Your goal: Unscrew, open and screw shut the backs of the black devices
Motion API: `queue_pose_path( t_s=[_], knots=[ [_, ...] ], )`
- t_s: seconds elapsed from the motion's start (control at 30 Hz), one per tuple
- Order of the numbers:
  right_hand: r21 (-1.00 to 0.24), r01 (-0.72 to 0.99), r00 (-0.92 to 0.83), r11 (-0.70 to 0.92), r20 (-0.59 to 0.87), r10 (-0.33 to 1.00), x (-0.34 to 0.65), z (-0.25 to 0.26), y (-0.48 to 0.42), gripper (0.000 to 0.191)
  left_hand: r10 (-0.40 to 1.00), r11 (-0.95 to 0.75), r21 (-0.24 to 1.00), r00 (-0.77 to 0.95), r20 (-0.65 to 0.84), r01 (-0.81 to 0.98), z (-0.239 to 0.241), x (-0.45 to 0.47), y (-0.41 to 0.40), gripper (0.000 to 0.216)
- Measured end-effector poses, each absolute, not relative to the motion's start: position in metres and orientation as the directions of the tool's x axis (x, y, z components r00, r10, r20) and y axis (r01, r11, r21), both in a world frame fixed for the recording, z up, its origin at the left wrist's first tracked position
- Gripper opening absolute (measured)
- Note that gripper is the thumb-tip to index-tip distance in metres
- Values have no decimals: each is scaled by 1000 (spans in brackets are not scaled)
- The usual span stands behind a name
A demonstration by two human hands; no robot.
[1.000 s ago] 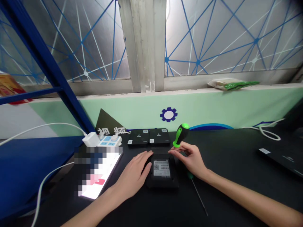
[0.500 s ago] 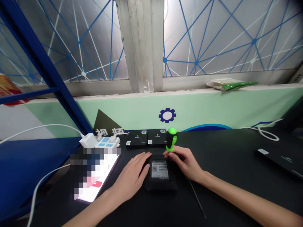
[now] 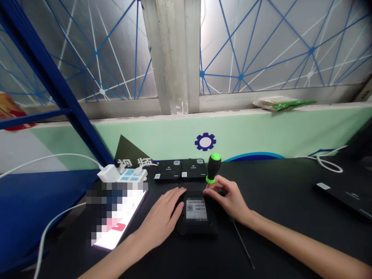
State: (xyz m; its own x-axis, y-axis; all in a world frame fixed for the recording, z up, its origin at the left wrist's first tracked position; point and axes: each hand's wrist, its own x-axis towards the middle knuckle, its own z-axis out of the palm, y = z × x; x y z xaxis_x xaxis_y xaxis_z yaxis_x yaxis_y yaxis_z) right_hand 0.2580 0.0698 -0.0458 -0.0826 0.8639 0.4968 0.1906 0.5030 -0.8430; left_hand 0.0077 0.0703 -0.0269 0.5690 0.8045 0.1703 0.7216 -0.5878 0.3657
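Note:
A black electronic box with a white label lies on the black table in front of me. My left hand rests flat at its left side, fingers stretched out and thumb at the box's edge. With a pinch, my right hand holds a screwdriver with a black and bright green handle. It stands nearly upright over the box's far right corner; its tip is hidden by my fingers. Another screwdriver with a long thin shaft lies right of the box, its dark green handle partly under my right hand.
Two black boxes stand side by side behind. On the left are a lit tablet-like screen, partly blurred, and a power strip with a white charger. Another black device lies far right, near a white cable.
The upright screwdriver has turned in my right fingers and its handle has shifted slightly right, tilting a little. My left hand and the box have stayed in place.

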Motion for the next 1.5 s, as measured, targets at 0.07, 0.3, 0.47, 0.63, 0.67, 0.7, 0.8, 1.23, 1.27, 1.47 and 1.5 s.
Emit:
queue_pose_path(
  t_s=[0.07,0.3,0.47,0.63,0.67,0.7,0.8,1.23,1.27,1.47,1.5],
  knots=[
    [-846,193,-88,496,489,868,258,-45,69,17,805,-587,364,571,163,723,-27,8,70,41],
    [-827,237,-136,509,491,860,260,-45,67,17,793,-606,343,578,190,718,-28,7,69,40],
    [-803,278,-143,528,508,849,261,-45,67,17,792,-606,351,581,187,714,-27,7,69,41],
    [-767,304,-182,565,535,825,262,-44,68,19,795,-602,349,578,182,718,-27,7,69,41],
    [-764,299,-192,571,539,821,263,-44,68,20,795,-602,349,578,182,718,-27,7,69,41],
    [-763,293,-201,576,540,818,263,-43,68,21,795,-603,349,579,183,718,-27,7,69,41],
    [-765,288,-214,576,535,817,262,-42,67,21,791,-608,346,583,187,714,-27,7,69,41],
    [-866,187,-119,464,449,886,261,-45,72,24,792,-607,338,579,193,719,-25,9,69,41],
    [-861,190,-143,473,452,880,261,-44,71,23,792,-608,341,579,193,718,-25,8,69,41],
    [-791,290,-194,538,503,843,261,-41,68,22,788,-612,351,585,191,709,-28,7,70,41],
    [-782,304,-183,544,512,839,261,-42,69,21,789,-610,352,585,187,710,-28,7,70,41]
  ],
)
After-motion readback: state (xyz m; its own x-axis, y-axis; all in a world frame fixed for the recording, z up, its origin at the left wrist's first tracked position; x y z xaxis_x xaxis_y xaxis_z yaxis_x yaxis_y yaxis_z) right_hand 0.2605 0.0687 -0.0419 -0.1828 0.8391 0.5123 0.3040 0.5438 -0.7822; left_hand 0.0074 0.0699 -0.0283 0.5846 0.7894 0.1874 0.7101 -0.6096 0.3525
